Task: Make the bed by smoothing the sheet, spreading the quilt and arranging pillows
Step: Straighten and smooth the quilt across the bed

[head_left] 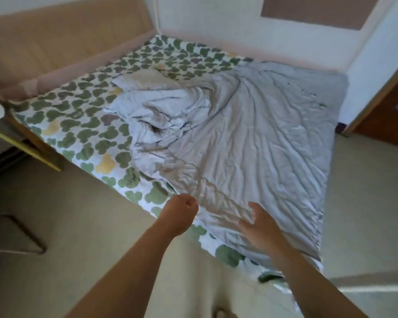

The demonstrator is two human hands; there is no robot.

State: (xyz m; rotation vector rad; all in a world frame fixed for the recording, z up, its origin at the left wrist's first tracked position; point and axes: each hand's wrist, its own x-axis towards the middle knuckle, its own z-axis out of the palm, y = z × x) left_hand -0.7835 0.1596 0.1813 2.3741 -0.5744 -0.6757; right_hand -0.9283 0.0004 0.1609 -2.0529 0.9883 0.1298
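floor (78, 226): one pale stretch below and to both sides of the bed's near corner
hands: two, on bare forearms that come up from the bottom edge, side by side but apart
left hand (182, 213): wrist bent, fingers and thumb bunched together at the quilt's near left edge; too blurred to tell whether cloth is caught between them
right hand (256, 226): palm down, fingers straight and slightly spread, nothing gripped; it lies on or just over the quilt's near edge, and the blur hides which
quilt (251, 138): one, pale grey and full of creases; it covers the right part of the bed from the near edge to the far side, and its left part is heaped in a crumpled mound in the middle of the bed
sheet (83, 131): one, white with green blobs and a few yellow ones; bare along the left part of the bed and in a strip at the near edge under the hands
bedside table (30, 143): one wooden corner, touching the bed's left side
pillow (147, 78): one, cream, lying flat on the sheet just beyond the quilt's mound, its near edge under the folds
headboard (62, 42): one, beige and padded, along the far left side
wall (216, 24): white, behind the bed's far edge
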